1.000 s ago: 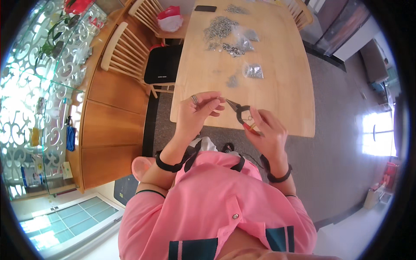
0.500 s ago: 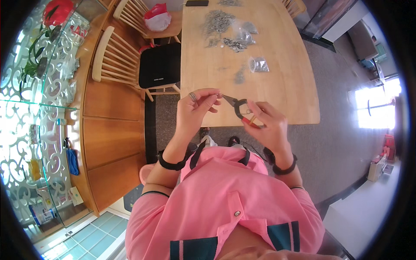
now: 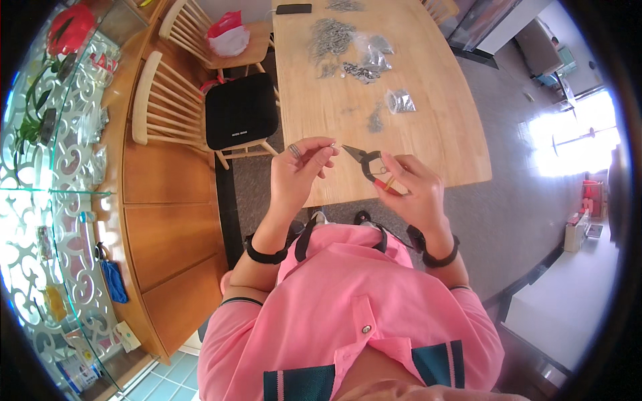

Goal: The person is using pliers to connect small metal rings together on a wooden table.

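— So, holding what, mid-frame?
— Pinching a tiny shiny piece (image 3: 334, 144) in the half-curled left hand (image 3: 299, 172); clasping pliers (image 3: 365, 158), tips just beside the piece, in the loosely wrapped right hand (image 3: 420, 192).
— How far along?
— On that piece, too small to tell; likely far from finished, given the grey heap (image 3: 331, 37) at top centre.

We had a lt. wood table (image 3: 441, 134) w/ spindle-back chairs (image 3: 142, 97) to its L, a brown cabinet (image 3: 167, 234) beyond them, dk. grey floor (image 3: 495, 227) around, and a v. bright window (image 3: 575, 140) far R.
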`<state>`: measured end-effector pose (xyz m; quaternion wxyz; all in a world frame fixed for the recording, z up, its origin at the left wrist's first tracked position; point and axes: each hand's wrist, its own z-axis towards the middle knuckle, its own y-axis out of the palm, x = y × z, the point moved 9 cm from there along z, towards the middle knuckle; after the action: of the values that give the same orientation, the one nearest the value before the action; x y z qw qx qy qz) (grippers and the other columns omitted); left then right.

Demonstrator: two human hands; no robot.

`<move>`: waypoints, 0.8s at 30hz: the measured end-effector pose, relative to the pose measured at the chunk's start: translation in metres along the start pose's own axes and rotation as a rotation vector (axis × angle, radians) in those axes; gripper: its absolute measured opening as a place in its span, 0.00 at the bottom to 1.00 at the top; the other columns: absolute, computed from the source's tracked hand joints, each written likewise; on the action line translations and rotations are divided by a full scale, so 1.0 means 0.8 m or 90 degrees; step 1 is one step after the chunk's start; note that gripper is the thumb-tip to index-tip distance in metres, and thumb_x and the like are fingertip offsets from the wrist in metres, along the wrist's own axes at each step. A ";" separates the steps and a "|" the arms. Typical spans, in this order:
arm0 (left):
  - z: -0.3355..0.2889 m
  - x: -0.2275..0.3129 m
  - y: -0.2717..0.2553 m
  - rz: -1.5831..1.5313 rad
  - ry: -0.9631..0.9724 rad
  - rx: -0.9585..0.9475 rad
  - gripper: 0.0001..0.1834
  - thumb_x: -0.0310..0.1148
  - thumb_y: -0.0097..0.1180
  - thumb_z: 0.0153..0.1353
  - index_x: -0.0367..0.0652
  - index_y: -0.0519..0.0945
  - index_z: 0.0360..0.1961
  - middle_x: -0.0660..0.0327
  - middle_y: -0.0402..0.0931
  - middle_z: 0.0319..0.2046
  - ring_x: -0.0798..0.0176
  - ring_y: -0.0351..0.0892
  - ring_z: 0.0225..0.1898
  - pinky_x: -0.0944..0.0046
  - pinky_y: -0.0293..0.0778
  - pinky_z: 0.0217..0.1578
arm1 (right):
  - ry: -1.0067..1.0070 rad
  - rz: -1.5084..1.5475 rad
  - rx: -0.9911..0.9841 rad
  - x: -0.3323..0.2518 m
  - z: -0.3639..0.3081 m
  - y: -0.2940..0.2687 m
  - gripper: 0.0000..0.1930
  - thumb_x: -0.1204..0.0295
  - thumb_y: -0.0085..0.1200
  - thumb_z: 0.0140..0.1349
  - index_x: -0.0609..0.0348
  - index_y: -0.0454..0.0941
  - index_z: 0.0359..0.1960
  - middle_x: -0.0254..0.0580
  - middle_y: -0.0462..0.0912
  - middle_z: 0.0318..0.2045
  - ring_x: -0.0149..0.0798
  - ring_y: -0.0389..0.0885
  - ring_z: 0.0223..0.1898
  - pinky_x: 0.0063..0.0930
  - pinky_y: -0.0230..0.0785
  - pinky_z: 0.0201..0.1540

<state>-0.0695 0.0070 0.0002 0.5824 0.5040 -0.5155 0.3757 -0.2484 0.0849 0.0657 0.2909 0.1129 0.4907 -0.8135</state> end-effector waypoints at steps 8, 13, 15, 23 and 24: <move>0.024 -0.011 0.002 -0.024 -0.064 -0.098 0.10 0.27 0.58 0.62 0.30 0.81 0.41 0.57 0.82 0.30 0.70 0.78 0.28 0.73 0.73 0.28 | -0.194 -0.312 0.059 -0.031 0.005 -0.003 0.26 0.72 0.66 0.43 0.46 0.81 0.49 0.28 0.76 0.34 0.28 0.70 0.21 0.21 0.66 0.22; 0.039 -0.021 0.008 -0.058 -0.129 -0.166 0.11 0.29 0.59 0.62 0.32 0.81 0.40 0.58 0.82 0.29 0.70 0.79 0.27 0.72 0.73 0.27 | -0.238 -0.404 0.088 -0.034 0.007 -0.011 0.24 0.71 0.64 0.45 0.46 0.81 0.50 0.27 0.76 0.33 0.26 0.65 0.20 0.19 0.61 0.20; 0.044 -0.028 0.013 -0.074 -0.153 -0.203 0.11 0.30 0.59 0.62 0.32 0.82 0.40 0.58 0.82 0.29 0.70 0.79 0.27 0.72 0.73 0.27 | -0.274 -0.439 0.093 -0.039 0.008 -0.012 0.24 0.71 0.63 0.47 0.45 0.81 0.50 0.26 0.75 0.34 0.26 0.64 0.19 0.19 0.58 0.19; 0.057 -0.045 0.025 -0.083 -0.245 -0.269 0.10 0.31 0.61 0.60 0.34 0.82 0.38 0.60 0.82 0.28 0.70 0.79 0.27 0.72 0.74 0.28 | -0.334 -0.520 0.027 -0.036 0.013 -0.016 0.20 0.71 0.60 0.55 0.45 0.80 0.52 0.23 0.76 0.35 0.25 0.63 0.22 0.18 0.57 0.21; 0.058 -0.046 0.027 -0.069 -0.257 -0.275 0.10 0.31 0.61 0.60 0.34 0.82 0.38 0.60 0.82 0.28 0.70 0.79 0.27 0.72 0.74 0.28 | -0.352 -0.532 0.025 -0.038 0.013 -0.016 0.19 0.71 0.59 0.56 0.45 0.80 0.52 0.23 0.76 0.35 0.25 0.63 0.23 0.17 0.57 0.21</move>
<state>-0.1071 -0.0310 -0.0337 0.5808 0.4600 -0.6612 0.1178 -0.2303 0.0917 0.0948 0.0573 -0.3078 0.3834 -0.8689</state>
